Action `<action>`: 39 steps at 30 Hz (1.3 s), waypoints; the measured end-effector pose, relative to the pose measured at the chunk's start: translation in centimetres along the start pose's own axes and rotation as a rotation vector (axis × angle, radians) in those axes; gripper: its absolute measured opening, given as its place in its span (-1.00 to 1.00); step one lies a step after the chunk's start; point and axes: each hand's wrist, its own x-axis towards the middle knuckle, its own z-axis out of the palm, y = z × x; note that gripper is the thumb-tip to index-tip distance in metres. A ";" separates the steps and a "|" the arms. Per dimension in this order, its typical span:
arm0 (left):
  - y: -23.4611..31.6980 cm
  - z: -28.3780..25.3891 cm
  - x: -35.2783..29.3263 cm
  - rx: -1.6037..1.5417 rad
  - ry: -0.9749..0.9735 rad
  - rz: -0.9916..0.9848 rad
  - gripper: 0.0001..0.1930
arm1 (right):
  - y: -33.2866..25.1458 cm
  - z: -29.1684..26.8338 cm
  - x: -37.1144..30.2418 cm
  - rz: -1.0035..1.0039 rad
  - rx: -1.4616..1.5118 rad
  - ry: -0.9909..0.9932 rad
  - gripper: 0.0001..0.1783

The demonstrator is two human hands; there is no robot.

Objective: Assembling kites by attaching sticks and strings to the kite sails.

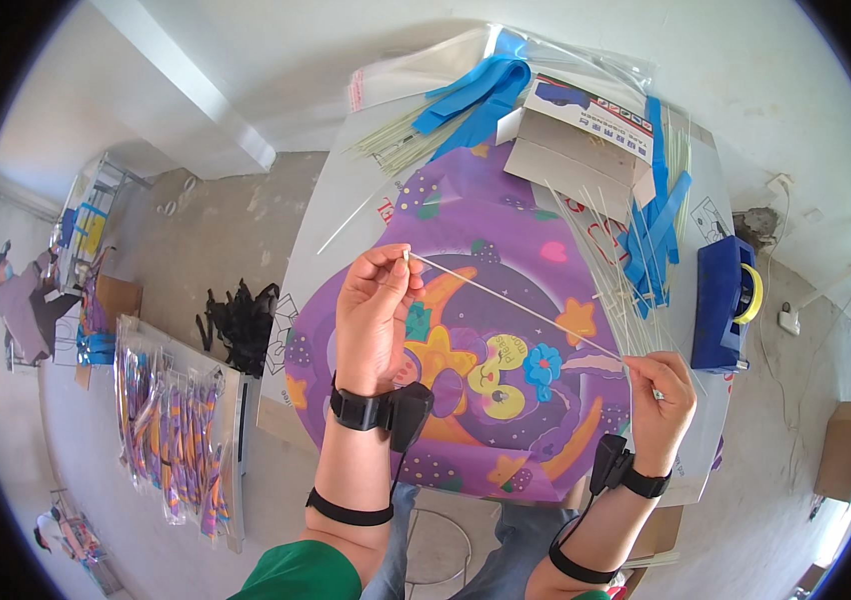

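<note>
A thin white rod [518, 301] stretches slantwise between my two hands, above a purple printed sheet [506, 222]. At its upper left end, my left hand [374, 305] pinches it between thumb and fingertips, where a small white tip shows. My right hand [664, 392] grips the lower right end with curled fingers, which partly hide it. Spread over the tabletop, the sheet carries a yellow cartoon figure, orange stars and moons. Both wrists wear black straps with small black devices.
An open cardboard box [583, 155] stands at the far side, with blue strips [476, 90] and thin pale rods [601, 262] around it. A blue tape dispenser [718, 312] sits at the table's right edge. Left are bagged colourful items [168, 420] and a black heap [243, 325]; people work farther off.
</note>
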 end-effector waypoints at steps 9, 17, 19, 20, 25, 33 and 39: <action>0.0 0.0 0.0 -0.005 -0.001 -0.018 -0.83 | 0.2 0.1 0.0 0.004 0.011 -0.001 -0.85; 0.0 0.0 0.0 0.043 0.000 0.005 -0.83 | -0.2 0.1 0.1 -0.051 -0.059 0.030 -0.82; -0.1 0.1 0.0 0.164 0.037 0.060 -0.83 | -0.4 0.1 0.2 -0.055 -0.079 0.039 -0.82; -0.1 0.2 -0.1 0.163 0.037 0.060 -0.83 | -0.5 0.0 0.2 -0.060 -0.100 0.048 -0.81; 0.1 0.5 -0.3 0.383 0.110 0.184 -0.85 | -1.6 -0.5 0.1 -0.082 -0.131 0.041 -0.81; -0.5 0.2 0.2 0.302 0.060 0.204 -0.71 | -1.6 -1.2 0.0 -0.013 -0.105 -0.027 -0.82; 0.5 -0.5 0.3 0.086 -0.046 -0.021 -0.68 | -1.0 -1.4 0.3 -0.069 -0.068 -0.013 -0.80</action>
